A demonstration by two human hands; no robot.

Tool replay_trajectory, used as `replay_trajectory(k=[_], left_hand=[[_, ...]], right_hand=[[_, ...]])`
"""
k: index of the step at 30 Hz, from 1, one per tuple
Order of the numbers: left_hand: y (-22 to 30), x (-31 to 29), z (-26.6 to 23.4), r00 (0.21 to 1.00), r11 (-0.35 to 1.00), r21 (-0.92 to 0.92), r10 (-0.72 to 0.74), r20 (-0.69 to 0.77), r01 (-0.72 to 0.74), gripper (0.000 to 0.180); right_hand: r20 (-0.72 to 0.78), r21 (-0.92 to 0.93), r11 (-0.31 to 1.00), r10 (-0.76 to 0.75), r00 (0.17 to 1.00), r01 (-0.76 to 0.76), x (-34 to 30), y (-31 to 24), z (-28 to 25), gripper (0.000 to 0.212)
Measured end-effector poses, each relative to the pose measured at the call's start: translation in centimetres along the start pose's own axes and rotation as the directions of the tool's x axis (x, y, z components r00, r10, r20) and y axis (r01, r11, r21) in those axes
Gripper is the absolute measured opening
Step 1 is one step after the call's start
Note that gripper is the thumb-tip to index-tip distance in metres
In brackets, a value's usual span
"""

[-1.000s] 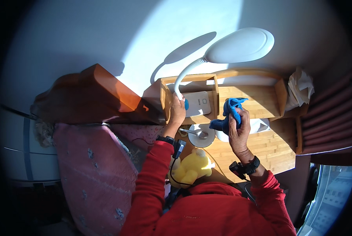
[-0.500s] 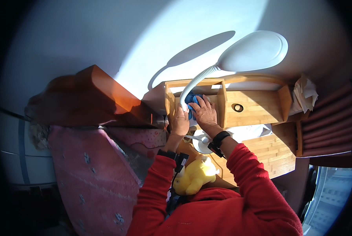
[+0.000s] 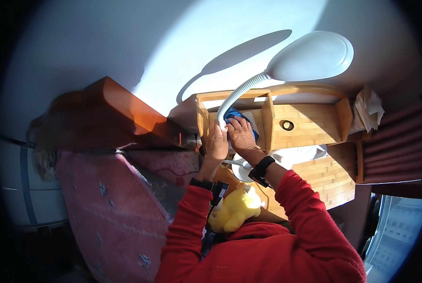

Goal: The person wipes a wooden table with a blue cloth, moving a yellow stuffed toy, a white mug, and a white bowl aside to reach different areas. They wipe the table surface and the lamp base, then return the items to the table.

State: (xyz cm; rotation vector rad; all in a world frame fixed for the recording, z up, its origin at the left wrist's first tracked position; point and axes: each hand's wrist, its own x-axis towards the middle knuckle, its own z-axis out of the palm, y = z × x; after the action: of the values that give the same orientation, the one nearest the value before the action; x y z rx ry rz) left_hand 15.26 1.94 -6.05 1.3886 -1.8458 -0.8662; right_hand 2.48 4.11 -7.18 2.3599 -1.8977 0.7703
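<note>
A white desk lamp with a ribbed flexible neck rises above a wooden desk shelf. My left hand is closed around the low part of that neck. Beside it, almost touching, my right hand has bent fingers gripping a blue cloth, which lies bunched against the neck inside the left compartment. Part of the cloth is hidden under the fingers. Below my wrists, the lamp's round white base shows on the desk, partly covered by my right wrist. A yellow plush toy sits between my forearms.
The wooden shelf holds a dark ring-shaped item on its right side. White paper lies on the desk. Left of the desk are an orange-brown headboard and a pink bedcover. Crumpled paper stands far right.
The lamp head and its shadow have shifted slightly up and right. My right hand's fingers have drawn in toward my left hand, bunching the blue cloth. The left hand stays on the neck.
</note>
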Motion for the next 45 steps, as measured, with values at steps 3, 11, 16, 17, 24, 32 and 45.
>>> replay_trajectory(k=[3,11,16,17,24,32,45], left_hand=[[0.3,-0.1,-0.1,1.0,1.0,0.027,-0.009,-0.008,0.009,0.033],[0.9,-0.2,-0.5,1.0,1.0,0.027,-0.007,0.0,0.007,0.026],[0.9,0.0,-0.3,1.0,0.999,0.04,-0.012,-0.013,0.012,0.03],[0.9,0.0,-0.3,0.998,0.995,0.076,-0.069,0.01,0.068,0.031],[1.5,0.1,-0.6,0.999,0.996,0.079,-0.04,-0.004,0.04,0.027],[1.7,0.2,-0.6,0.998,0.993,0.093,-0.067,-0.013,0.068,0.024],[2.9,-1.7,-2.9,0.993,1.0,0.007,-0.023,0.119,0.022,0.036]], right_hand=[[0.063,0.062,0.996,0.058,0.996,-0.062,-2.1,-0.9,-1.8,0.029],[-0.029,-0.104,0.995,-0.004,1.0,0.001,-0.3,0.8,-5.4,0.029],[0.32,-0.242,0.918,0.38,0.868,-0.313,2.5,2.1,-3.3,0.035],[0.249,-0.266,0.924,0.341,0.906,-0.275,2.0,1.8,-3.2,0.036],[0.539,-0.228,0.945,0.324,0.778,-0.236,-0.6,0.0,-6.2,0.025],[0.294,-0.303,0.843,0.527,0.797,-0.445,3.3,3.7,-1.9,0.034],[0.169,-0.02,0.954,0.299,0.939,-0.3,5.0,2.5,-8.6,0.027]])
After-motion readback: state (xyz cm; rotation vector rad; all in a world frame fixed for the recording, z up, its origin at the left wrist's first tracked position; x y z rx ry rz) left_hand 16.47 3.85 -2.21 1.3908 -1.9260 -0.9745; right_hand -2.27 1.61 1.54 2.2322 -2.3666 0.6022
